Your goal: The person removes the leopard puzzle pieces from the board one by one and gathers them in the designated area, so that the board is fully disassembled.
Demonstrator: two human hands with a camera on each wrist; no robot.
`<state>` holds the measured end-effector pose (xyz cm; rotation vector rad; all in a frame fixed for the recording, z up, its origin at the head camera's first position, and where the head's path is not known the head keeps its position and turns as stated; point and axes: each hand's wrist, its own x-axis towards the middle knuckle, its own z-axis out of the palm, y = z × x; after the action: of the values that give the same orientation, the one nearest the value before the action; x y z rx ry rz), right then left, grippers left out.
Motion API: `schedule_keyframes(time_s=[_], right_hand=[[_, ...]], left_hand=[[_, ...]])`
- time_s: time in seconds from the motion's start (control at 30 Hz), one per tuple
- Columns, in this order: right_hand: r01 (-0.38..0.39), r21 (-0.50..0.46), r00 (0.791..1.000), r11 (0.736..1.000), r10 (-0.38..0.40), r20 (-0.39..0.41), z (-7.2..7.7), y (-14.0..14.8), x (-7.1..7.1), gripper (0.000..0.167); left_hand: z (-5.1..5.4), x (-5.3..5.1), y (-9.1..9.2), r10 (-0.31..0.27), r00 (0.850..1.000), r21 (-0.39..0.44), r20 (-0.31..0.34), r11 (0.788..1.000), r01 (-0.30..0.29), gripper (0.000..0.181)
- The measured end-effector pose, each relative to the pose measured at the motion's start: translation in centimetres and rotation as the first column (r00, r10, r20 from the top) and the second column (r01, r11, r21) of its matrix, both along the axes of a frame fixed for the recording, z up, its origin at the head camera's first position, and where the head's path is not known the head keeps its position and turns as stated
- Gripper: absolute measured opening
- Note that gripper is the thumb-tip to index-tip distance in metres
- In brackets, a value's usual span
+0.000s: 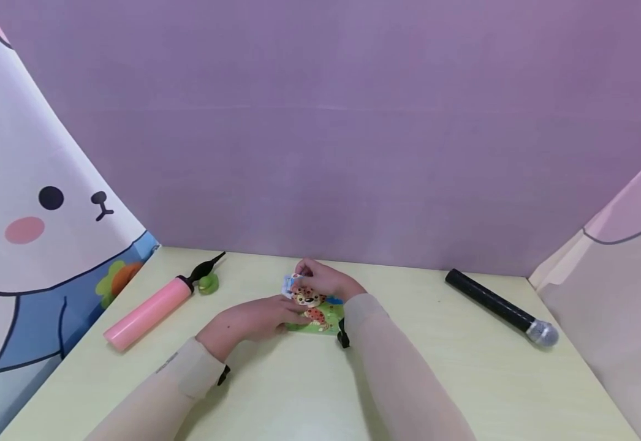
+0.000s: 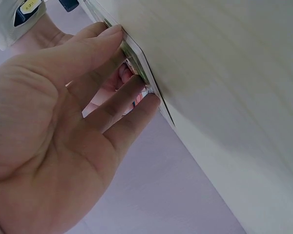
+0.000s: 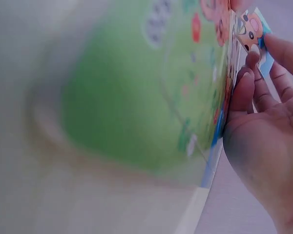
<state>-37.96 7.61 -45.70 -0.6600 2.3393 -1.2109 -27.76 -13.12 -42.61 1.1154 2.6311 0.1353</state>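
A flat jigsaw board lies on the table, printed with a spotted cartoon leopard on green grass. My left hand rests at its left side, fingers fairly straight and fingertips touching the board's edge. Over the board's far part is my right hand. In the right wrist view the right hand pinches a small puzzle piece with part of a cartoon face and a blue edge. The piece stands tilted up from the picture. The right hand hides part of the board's far side.
On the left of the table lie a pink hand pump with a black nozzle and a small green object. A black microphone with a silver head lies at the right. A purple backdrop rises behind.
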Motion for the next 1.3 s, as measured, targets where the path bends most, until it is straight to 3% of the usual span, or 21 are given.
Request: schedule_keyframes(time_s=[0.3, 0.5, 0.63, 0.97, 1.17, 1.3], right_hand=[[0.078, -0.086, 0.993, 0.993, -0.07, 0.093, -0.1, 0.5, 0.0, 0.018], [0.158, -0.163, 0.973, 0.974, -0.126, 0.193, 0.5, 1.0, 0.1, 0.02], [0.2, -0.209, 0.964, 0.957, -0.153, 0.219, 1.0, 1.6, 0.1, 0.021], [0.203, -0.244, 0.975, 0.948, -0.173, 0.139, 3.1, 6.8, -0.4, 0.02], [0.194, -0.195, 0.978, 0.961, -0.175, 0.112, 3.4, 10.8, -0.2, 0.022], [0.187, -0.109, 0.981, 0.976, -0.181, 0.063, 3.1, 12.5, 0.0, 0.019]], left_hand=[[-0.2, 0.0, -0.1, 0.002, 1.0, -0.002, 0.01, 1.0, -0.002, 0.052], [-0.1, 0.0, 0.2, -0.01, 1.0, 0.004, -0.001, 1.0, 0.01, 0.053], [0.2, 0.1, 0.4, 0.002, 1.0, -0.001, 0.014, 1.0, -0.002, 0.052], [0.2, -0.1, 0.2, 0.053, 0.998, -0.004, 0.039, 0.999, -0.053, 0.051], [0.1, 0.1, 0.2, 0.053, 0.998, -0.005, 0.04, 0.999, -0.053, 0.05], [0.1, 0.2, 0.2, 0.052, 0.998, -0.001, 0.04, 0.999, -0.052, 0.049]])
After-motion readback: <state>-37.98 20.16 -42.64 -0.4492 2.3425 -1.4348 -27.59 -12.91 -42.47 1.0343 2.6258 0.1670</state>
